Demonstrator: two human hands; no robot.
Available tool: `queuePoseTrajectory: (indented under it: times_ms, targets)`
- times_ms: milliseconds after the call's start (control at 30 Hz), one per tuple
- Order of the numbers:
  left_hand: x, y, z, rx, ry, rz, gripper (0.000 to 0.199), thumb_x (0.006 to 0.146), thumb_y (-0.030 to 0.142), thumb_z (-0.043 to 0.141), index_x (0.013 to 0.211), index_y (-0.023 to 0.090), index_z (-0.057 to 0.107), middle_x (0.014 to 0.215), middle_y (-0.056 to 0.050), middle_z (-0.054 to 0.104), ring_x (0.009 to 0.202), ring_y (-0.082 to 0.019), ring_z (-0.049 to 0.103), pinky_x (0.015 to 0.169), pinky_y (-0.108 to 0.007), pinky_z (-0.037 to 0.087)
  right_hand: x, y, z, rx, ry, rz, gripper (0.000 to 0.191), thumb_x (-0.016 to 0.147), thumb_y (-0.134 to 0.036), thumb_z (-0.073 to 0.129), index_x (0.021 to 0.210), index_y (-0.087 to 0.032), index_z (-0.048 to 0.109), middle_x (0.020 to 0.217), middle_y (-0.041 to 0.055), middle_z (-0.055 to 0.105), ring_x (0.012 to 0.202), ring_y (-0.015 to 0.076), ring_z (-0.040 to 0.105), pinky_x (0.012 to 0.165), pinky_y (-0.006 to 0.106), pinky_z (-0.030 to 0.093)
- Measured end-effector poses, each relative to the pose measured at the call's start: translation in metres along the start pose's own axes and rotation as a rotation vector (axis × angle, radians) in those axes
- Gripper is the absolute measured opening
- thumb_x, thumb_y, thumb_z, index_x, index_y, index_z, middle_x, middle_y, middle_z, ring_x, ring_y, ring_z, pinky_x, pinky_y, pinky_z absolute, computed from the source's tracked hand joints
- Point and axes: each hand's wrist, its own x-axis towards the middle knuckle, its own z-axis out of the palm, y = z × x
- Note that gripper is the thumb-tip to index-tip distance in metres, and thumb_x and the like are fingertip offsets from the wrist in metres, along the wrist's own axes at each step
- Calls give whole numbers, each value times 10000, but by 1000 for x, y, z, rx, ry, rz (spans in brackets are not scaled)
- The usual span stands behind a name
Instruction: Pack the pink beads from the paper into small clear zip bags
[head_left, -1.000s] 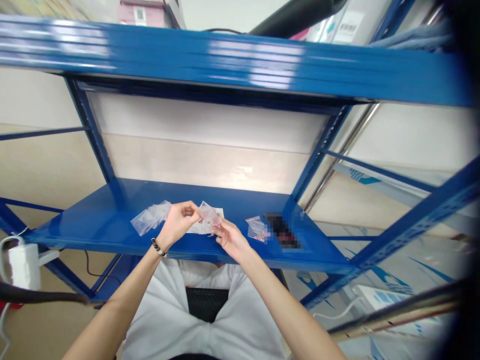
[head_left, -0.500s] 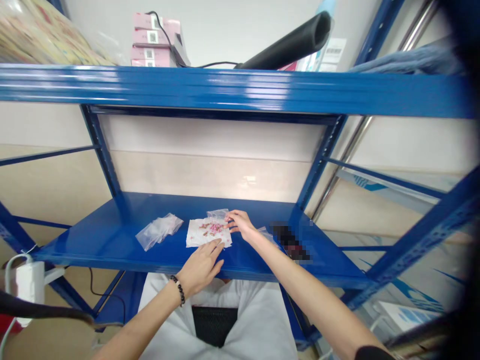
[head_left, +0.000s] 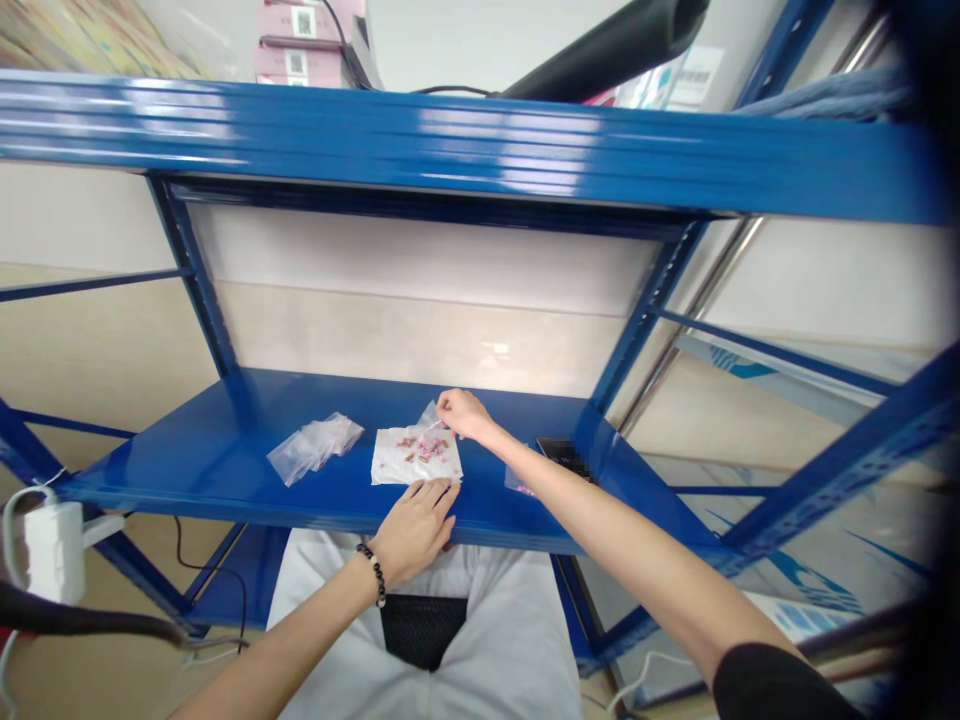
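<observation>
Pinching the small clear bag point(head_left: 430, 416): that's the right hand point(head_left: 463, 412), fingertips closed on its upper edge, so pretty narrow grip there.
Bag vs right grip: lies just to the left of the fingertips and a bit toward the person, over the far edge of the white sheet point(head_left: 384, 465). Seems to slant down to the pink pieces point(head_left: 431, 450), but see-through plastic, so can't really call its long axis.
Left hand point(head_left: 417, 525): palm down at the sheet's near edge, fingers loosely extended, no bag in that grip. Clearly the farther hand from the small bag.
Pink pieces: scattered on the sheet between the two hands, a few brownish ones mixed in.
Loose clear bags point(head_left: 311, 447): overlapping, fanned out on the blue shelf point(head_left: 244, 420), left of the sheet.
Right forearm side: another clear bag point(head_left: 513, 479) partly hidden under the arm, dark phone-like thing point(head_left: 564, 456) just beyond, partly pixelated.
</observation>
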Motion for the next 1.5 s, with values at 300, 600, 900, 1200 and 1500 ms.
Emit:
queuePoseTrajectory:
  times_ms: [300, 600, 900, 1200, 1500]
  targets:
    - [-5, 2, 3, -1, -2, 9, 459, 981, 297, 370, 1426, 188, 403, 1414, -128, 496, 1304, -254, 451, 1102, -445, 328, -5, -20, -8, -338, 50, -125, 69, 793, -209, 610, 792, -208, 679, 882, 65, 729, 862, 198, 671, 693, 238, 421]
    - [-24, -19, -12, -10, 196, -127, 392, 928, 151, 389, 1289, 198, 535, 1321, -150, 523, 1227, -295, 480, 998, -473, 407, -5, -14, -9, -407, 69, -167, 121, 803, -184, 573, 837, -211, 686, 877, 53, 720, 777, 175, 647, 607, 234, 362]
    - [-35, -78, -19, -74, 309, -426, 209, 928, 259, 482, 1061, 194, 629, 1024, -84, 616, 987, -255, 556, 893, -396, 450, 3, -12, -17, -285, 92, -162, 74, 785, -135, 623, 791, -183, 679, 860, 50, 717, 770, 152, 647, 635, 212, 390]
    - [-31, -90, -18, -86, 235, -365, 217, 913, 230, 500, 927, 194, 713, 968, -84, 648, 943, -242, 554, 885, -394, 452, -4, 61, -17, 332, 129, 79, 125, 761, -50, 628, 855, -124, 594, 600, 20, 653, 446, 109, 597, 432, 180, 426]
    - [-12, -106, -16, -147, 157, -360, 181, 882, 189, 541, 891, 182, 721, 896, -77, 681, 895, -232, 571, 832, -357, 456, -22, 103, -3, 454, 177, 74, 92, 743, -130, 628, 831, -141, 608, 595, 13, 653, 468, 104, 589, 378, 150, 383]
